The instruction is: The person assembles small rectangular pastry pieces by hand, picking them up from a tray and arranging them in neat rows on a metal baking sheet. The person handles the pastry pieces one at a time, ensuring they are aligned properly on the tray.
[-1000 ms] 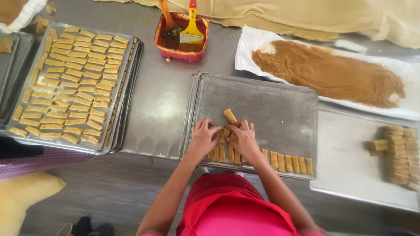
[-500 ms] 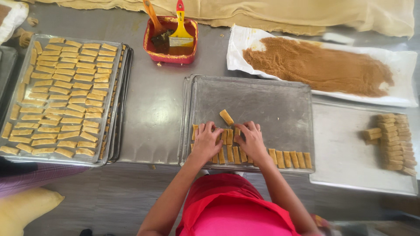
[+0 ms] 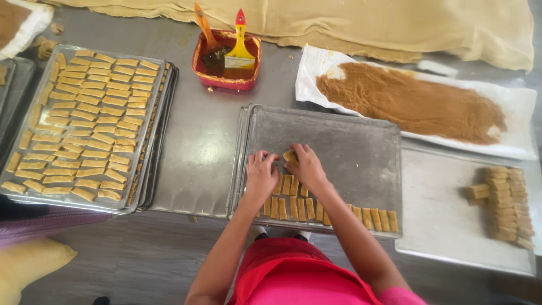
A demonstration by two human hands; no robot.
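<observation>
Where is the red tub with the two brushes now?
In the head view, the red tub stands at the top centre of the metal table, between the full tray of dough pieces on the left and the brown powder on the right.

The loose rectangular tan dough piece, which a second ago lies alone on the bare metal of the grey metal baking tray just beyond both hands, now sits under the fingers of the right hand, at the far end of the short second row of dough strips. The right hand has reached forward onto it. The left hand has spread flat beside that row, its fingertips at the strips' left end. The view has also shifted slightly, bringing the hands lower in the tray.
</observation>
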